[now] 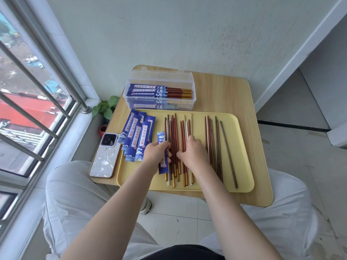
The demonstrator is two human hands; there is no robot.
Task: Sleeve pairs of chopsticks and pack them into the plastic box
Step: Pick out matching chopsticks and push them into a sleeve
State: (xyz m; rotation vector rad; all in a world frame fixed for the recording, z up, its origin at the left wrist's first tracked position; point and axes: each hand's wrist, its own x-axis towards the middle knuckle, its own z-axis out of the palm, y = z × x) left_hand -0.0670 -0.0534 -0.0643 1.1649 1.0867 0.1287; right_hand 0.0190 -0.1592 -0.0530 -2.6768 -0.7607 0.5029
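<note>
Left hand (156, 153) grip clamped on blue sleeve (162, 152); right hand (191, 152) grip curled onto loose chopsticks (176, 132) just beside it.

yellow tray (242, 147), blue wave-print sleeves (137, 136), red-brown chopsticks (176, 132)

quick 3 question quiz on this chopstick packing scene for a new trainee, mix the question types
1. True or false: the plastic box already holds sleeved pairs.
2. What does the left hand grip? A) phone B) blue sleeve C) plant
3. Fill in: the loose chopsticks lie on a yellow ____.

Key: 1 true. 2 B, the blue sleeve. 3 tray; the right hand sorts them there.
</note>
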